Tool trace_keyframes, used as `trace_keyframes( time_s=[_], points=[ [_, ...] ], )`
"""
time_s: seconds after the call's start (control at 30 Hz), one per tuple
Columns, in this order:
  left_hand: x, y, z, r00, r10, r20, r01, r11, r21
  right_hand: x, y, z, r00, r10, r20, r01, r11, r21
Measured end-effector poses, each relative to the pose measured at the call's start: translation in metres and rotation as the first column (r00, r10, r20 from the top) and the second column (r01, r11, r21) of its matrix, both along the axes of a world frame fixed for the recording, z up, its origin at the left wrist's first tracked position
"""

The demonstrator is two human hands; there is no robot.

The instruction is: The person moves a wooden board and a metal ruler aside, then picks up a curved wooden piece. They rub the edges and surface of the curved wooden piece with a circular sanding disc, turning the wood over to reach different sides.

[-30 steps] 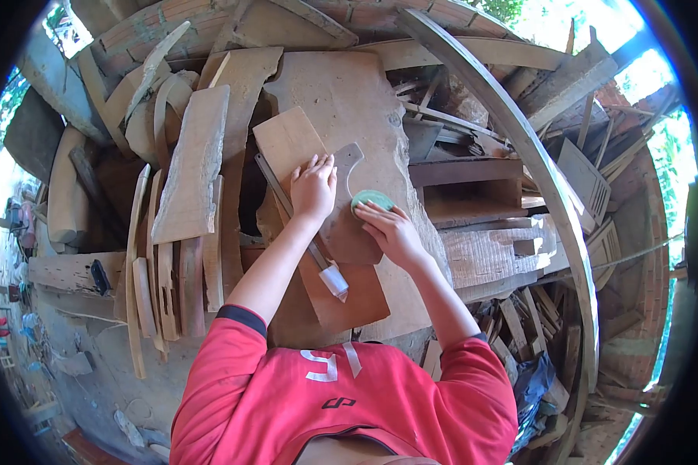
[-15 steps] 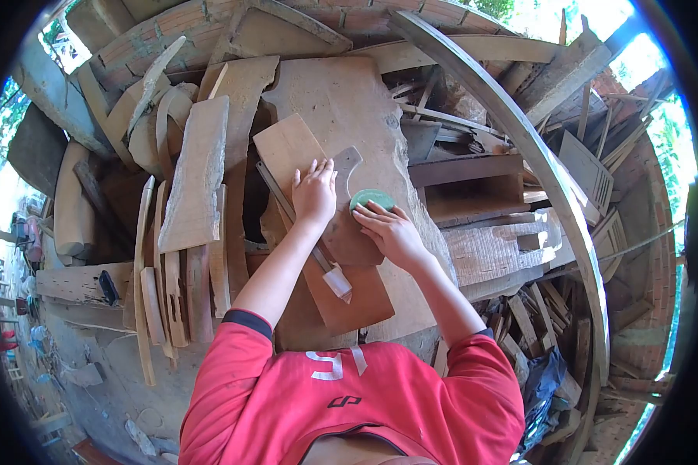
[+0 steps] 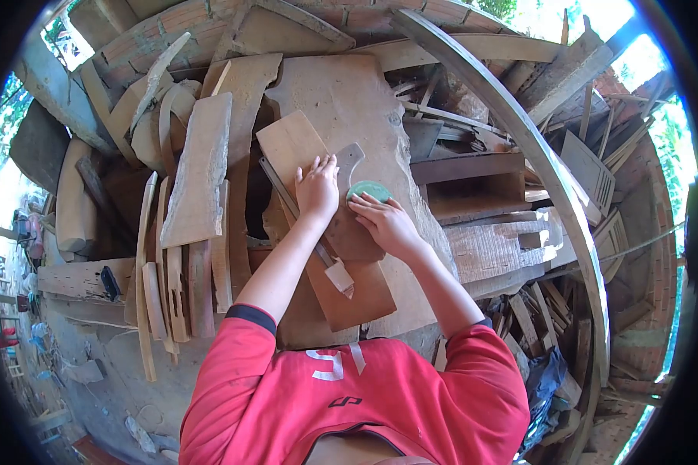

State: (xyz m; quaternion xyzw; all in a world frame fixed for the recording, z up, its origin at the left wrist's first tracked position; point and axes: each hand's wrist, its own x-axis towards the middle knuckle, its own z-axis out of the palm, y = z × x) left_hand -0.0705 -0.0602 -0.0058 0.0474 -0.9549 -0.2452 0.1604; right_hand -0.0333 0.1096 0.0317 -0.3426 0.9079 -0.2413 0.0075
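Observation:
My left hand (image 3: pixel 316 190) lies flat on a darker brown wooden piece (image 3: pixel 351 159) with a concave curved edge, its fingers stretched out. Beneath that hand is also the edge of a light rectangular board (image 3: pixel 291 139). My right hand (image 3: pixel 388 225) presses its fingertips onto a green round disc (image 3: pixel 370 188), which looks like a sanding disc, beside the curved edge. The fingers cover the disc's lower part. Below my left hand, a narrow wooden stick with a pale pointed end (image 3: pixel 340 277) lies across a reddish-brown board (image 3: pixel 357 298).
Everything rests on a wide wooden slab (image 3: pixel 329 85) with a rough natural edge. Upright offcuts (image 3: pixel 198 170) crowd the left side. A long curved beam (image 3: pixel 547 163) arches over the right, above stacked scrap wood (image 3: pixel 488 252). A dark plastic bag (image 3: pixel 545 380) lies at lower right.
My right hand and the green disc have shifted slightly upward and left along the curved edge. My left hand stays in place on the wood.

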Motion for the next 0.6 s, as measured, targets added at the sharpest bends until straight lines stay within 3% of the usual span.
trace_keyframes(
  time_s=[0.07,0.17,0.23,0.27,0.33,0.47,0.53,0.6],
  points=[
    [0.001,-0.001,0.0,1.0,0.0,0.0,0.0,1.0,-0.018,-0.002,-0.002,-0.002,1.0,-0.005,-0.019,0.005,0.999,0.041],
    [0.0,-0.001,-0.002,1.0,-0.012,-0.004,0.012,1.0,0.013,-0.024,-0.011,-0.004,0.991,-0.097,0.095,0.103,0.993,-0.054],
    [-0.001,-0.001,-0.002,1.0,-0.006,-0.011,0.006,1.0,0.011,-0.033,-0.015,0.01,0.991,-0.108,0.081,0.097,0.988,0.12],
    [-0.002,-0.001,-0.002,1.0,-0.006,-0.013,0.006,1.0,0.012,-0.032,-0.016,0.007,0.991,-0.108,0.079,0.098,0.988,0.121],
    [-0.001,-0.002,-0.002,1.0,-0.013,-0.016,0.013,1.0,0.014,-0.023,-0.016,-0.006,0.993,-0.116,-0.031,0.117,0.993,0.025],
    [-0.002,-0.002,-0.001,1.0,-0.003,-0.025,0.003,1.0,0.004,-0.016,-0.016,-0.011,0.995,-0.084,0.049,0.088,0.993,-0.078],
    [-0.002,-0.002,-0.003,1.0,-0.013,-0.008,0.013,1.0,0.01,-0.004,-0.019,0.007,0.999,-0.042,0.009,0.041,0.997,0.065],
    [-0.003,-0.003,-0.003,1.0,-0.017,-0.016,0.017,1.0,0.007,-0.008,-0.021,0.003,0.998,-0.061,0.023,0.059,0.996,0.068]
  ],
)
